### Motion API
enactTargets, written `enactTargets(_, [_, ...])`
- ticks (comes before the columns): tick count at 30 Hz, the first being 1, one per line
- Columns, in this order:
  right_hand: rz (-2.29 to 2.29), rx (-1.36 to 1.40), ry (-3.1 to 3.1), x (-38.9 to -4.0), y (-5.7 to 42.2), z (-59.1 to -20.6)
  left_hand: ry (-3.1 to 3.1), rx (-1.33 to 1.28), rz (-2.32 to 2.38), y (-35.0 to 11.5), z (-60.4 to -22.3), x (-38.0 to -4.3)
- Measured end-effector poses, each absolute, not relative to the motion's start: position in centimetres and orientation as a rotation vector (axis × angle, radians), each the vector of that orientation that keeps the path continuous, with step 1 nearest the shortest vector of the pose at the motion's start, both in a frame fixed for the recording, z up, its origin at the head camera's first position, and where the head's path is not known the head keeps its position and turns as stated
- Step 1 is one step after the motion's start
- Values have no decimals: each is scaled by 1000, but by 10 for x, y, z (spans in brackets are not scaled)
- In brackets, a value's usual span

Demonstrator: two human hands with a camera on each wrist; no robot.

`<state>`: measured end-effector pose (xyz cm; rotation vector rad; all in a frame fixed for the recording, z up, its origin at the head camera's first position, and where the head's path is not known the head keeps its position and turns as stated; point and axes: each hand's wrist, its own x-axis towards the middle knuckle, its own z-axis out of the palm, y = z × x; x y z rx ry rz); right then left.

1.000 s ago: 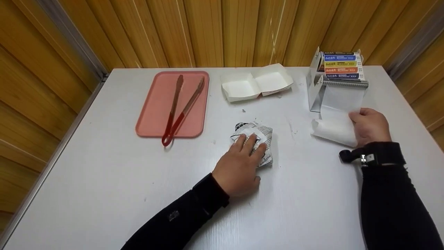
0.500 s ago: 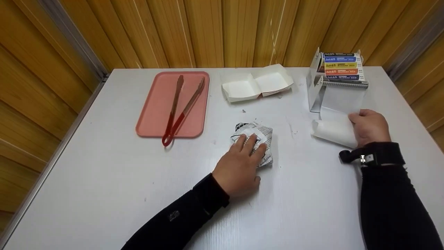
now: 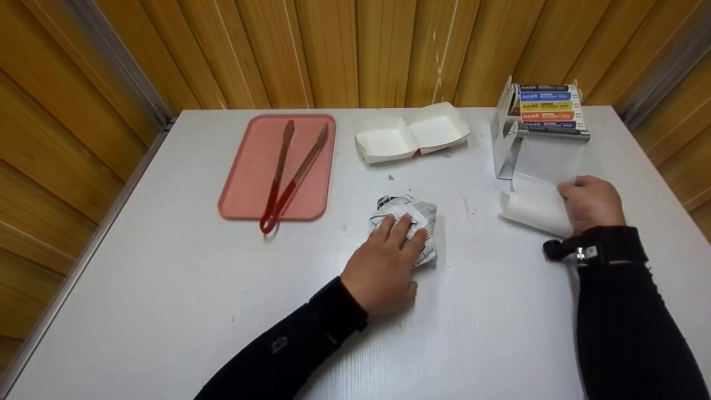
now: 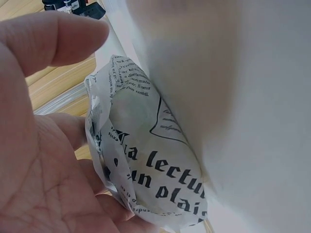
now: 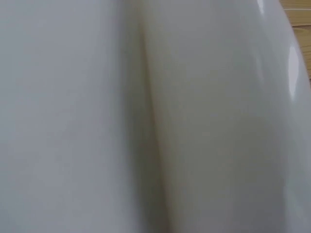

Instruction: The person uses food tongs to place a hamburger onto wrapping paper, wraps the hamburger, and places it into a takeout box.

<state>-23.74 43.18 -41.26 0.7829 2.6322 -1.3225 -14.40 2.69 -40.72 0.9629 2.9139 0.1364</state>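
Observation:
A small packet wrapped in newsprint-patterned paper lies at mid-table. My left hand rests on it from the near side, fingers spread and fairly straight over its top. In the left wrist view, the packet's printed end faces the camera, fingers behind it and the thumb apart from it. At the right, my right hand pinches the edge of a white paper strip, whose lower end curls over. The strip hangs from a stand with a toothed bar. White curved paper fills much of the right wrist view.
Red-handled tongs lie on a pink tray at the left. An unfolded white paper box sits at the back. Several colourful printed labels show on the stand. Wood-patterned panels border the table's back.

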Motion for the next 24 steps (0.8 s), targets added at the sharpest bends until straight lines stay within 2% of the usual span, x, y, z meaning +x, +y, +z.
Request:
enactTargets(18, [-1015, 667, 2755, -242, 430, -403, 2886, 948, 150, 28, -399, -148])
enactTargets(24, [-1163, 723, 2625, -239, 432, -398, 2875, 938, 172, 28, -397, -148])
